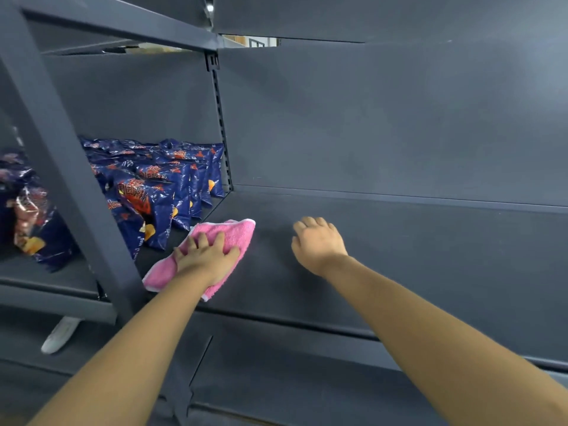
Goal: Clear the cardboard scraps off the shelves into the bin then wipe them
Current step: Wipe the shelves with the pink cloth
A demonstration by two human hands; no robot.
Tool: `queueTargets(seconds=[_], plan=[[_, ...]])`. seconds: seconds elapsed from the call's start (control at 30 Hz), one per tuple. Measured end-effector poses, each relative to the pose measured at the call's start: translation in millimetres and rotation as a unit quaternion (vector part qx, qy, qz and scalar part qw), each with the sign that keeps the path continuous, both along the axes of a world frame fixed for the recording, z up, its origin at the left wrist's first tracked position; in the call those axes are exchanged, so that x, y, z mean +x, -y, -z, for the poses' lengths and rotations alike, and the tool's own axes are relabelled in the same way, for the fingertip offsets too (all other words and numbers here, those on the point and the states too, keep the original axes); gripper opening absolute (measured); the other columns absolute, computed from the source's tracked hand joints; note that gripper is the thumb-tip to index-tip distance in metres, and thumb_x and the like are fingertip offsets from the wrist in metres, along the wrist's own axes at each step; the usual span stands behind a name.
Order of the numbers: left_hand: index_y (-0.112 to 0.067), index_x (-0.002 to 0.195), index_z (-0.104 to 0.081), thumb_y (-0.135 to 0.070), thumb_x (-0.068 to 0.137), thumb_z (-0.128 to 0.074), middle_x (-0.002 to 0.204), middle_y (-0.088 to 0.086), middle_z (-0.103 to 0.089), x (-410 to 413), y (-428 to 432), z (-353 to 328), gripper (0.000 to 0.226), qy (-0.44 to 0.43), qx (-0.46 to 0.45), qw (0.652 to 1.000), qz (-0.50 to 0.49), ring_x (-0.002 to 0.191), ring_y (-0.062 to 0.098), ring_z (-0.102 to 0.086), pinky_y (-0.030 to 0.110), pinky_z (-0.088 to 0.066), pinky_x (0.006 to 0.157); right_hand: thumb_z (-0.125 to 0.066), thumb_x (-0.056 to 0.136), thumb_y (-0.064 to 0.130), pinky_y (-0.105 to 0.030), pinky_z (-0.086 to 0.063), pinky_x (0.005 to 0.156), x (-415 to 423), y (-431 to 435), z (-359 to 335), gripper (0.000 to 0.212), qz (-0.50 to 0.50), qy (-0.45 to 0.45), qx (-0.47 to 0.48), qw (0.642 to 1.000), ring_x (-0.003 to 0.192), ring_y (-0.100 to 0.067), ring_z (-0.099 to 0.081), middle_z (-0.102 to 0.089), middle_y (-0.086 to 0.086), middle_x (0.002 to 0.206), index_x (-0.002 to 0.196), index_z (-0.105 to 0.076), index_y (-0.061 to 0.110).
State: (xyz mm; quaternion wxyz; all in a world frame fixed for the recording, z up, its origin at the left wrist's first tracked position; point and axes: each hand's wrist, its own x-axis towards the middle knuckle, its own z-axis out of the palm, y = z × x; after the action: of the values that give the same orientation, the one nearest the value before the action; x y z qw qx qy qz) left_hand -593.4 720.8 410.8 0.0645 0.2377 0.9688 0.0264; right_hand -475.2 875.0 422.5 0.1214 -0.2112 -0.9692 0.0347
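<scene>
A pink cloth lies flat on the dark grey shelf, near its left end. My left hand presses down on the cloth with its fingers spread over it. My right hand rests on the bare shelf a little to the right of the cloth, fingers curled under, holding nothing. No cardboard scraps or bin show in the head view.
Several blue snack bags stand in rows on the left part of the shelf, just behind the cloth. A slanted grey upright crosses the left foreground. A lower shelf runs below. A white object lies under the left shelf.
</scene>
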Motion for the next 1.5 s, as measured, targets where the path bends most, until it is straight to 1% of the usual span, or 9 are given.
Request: queueTargets(seconds=[0.6, 0.77, 0.87, 1.0, 1.1, 1.17, 1.3, 1.43, 1.5], plan=[[-0.027, 0.148, -0.003, -0.052, 0.093, -0.021, 0.156, 0.011, -0.007, 193.6, -68.8, 2.9, 0.063, -0.002, 0.034, 0.996, 0.08, 0.144, 0.032, -0.002, 0.055, -0.002, 0.115, -0.034, 0.095, 0.02, -0.033, -0.029, 0.103, 112.9, -2.3, -14.9, 0.035, -0.066, -0.007, -0.043, 0.997, 0.122, -0.029, -0.04, -0.047, -0.01, 0.133, 0.126, -0.047, 0.009], [-0.026, 0.143, -0.015, -0.035, 0.094, -0.029, 0.145, 0.003, -0.027, 250.4, -99.3, -4.7, 0.053, -0.052, 0.07, 0.965, 0.247, 0.135, 0.025, -0.024, 0.039, -0.019, 0.113, -0.036, 0.095, 0.014, -0.036, -0.038, 0.1, 134.8, -12.9, -18.4, 0.034, -0.114, 0.003, -0.108, 0.987, 0.12, -0.031, -0.046, -0.054, -0.012, 0.128, 0.124, -0.053, 0.008], [-0.029, 0.142, -0.025, -0.03, 0.095, -0.036, 0.143, -0.002, -0.037, 258.5, -97.6, -10.7, 0.049, 0.044, 0.107, 0.946, 0.303, 0.133, 0.018, -0.032, 0.026, -0.024, 0.108, -0.036, 0.096, 0.016, -0.039, -0.042, 0.097, 148.9, -17.1, -10.9, 0.031, -0.128, 0.031, -0.17, 0.977, 0.114, -0.03, -0.053, -0.062, -0.01, 0.121, 0.114, -0.06, 0.006], [-0.013, 0.131, -0.046, -0.021, 0.086, -0.05, 0.144, 0.006, -0.042, 213.9, -58.6, -8.6, 0.046, 0.052, 0.107, 0.929, 0.352, 0.131, 0.018, -0.037, 0.02, -0.025, 0.106, -0.034, 0.099, 0.028, -0.033, -0.032, 0.109, 163.9, -20.6, -3.0, 0.036, -0.183, 0.032, -0.201, 0.962, 0.126, -0.016, -0.045, -0.054, 0.003, 0.135, 0.132, -0.049, 0.021], [-0.021, 0.131, -0.049, -0.017, 0.067, -0.045, 0.145, -0.005, -0.039, 164.7, -15.4, 2.2, 0.064, 0.016, 0.099, 0.909, 0.404, 0.137, 0.009, -0.029, 0.025, -0.019, 0.116, -0.037, 0.098, 0.036, -0.026, -0.006, 0.119, 156.6, -2.2, 8.6, 0.058, -0.264, 0.091, -0.109, 0.954, 0.146, -0.01, -0.009, -0.014, 0.002, 0.158, 0.149, -0.013, 0.022], [-0.024, 0.137, -0.043, -0.015, 0.065, -0.043, 0.148, -0.015, -0.026, 143.0, 12.6, 3.7, 0.072, -0.006, 0.103, 0.91, 0.402, 0.139, 0.0, -0.02, 0.019, -0.011, 0.118, -0.037, 0.097, 0.035, -0.029, 0.0, 0.12, 138.9, 23.6, 15.4, 0.067, -0.265, 0.093, -0.033, 0.959, 0.147, -0.013, 0.0, -0.002, 0.0, 0.159, 0.15, 0.0, 0.017], [-0.026, 0.145, -0.019, 0.004, 0.075, -0.049, 0.145, -0.019, -0.004, 106.9, 64.3, 11.3, 0.082, -0.054, 0.109, 0.928, 0.353, 0.139, 0.0, -0.007, 0.007, 0.003, 0.112, -0.037, 0.095, 0.029, -0.042, -0.013, 0.118, 87.0, 80.0, 15.6, 0.07, -0.235, 0.126, 0.068, 0.961, 0.142, -0.034, -0.014, -0.016, -0.022, 0.152, 0.147, 0.001, 0.003], [-0.021, 0.144, -0.016, 0.019, 0.059, -0.052, 0.148, 0.004, -0.025, 70.0, 98.0, 27.4, 0.1, -0.084, 0.104, 0.946, 0.296, 0.141, 0.014, -0.019, -0.001, 0.01, 0.105, -0.042, 0.092, 0.032, -0.044, -0.019, 0.114, 45.8, 113.8, 10.4, 0.075, -0.241, 0.142, 0.107, 0.954, 0.134, -0.037, -0.027, -0.028, -0.023, 0.145, 0.146, -0.001, 0.0], [-0.016, 0.146, -0.012, 0.015, 0.065, -0.057, 0.148, 0.006, -0.022, 64.1, 101.5, 31.1, 0.098, -0.112, 0.119, 0.947, 0.278, 0.142, 0.021, -0.022, 0.001, 0.012, 0.106, -0.043, 0.091, 0.038, -0.044, -0.02, 0.112, 34.6, 121.8, 7.0, 0.077, -0.24, 0.152, 0.109, 0.953, 0.131, -0.036, -0.029, -0.029, -0.021, 0.143, 0.146, -0.003, 0.0]])
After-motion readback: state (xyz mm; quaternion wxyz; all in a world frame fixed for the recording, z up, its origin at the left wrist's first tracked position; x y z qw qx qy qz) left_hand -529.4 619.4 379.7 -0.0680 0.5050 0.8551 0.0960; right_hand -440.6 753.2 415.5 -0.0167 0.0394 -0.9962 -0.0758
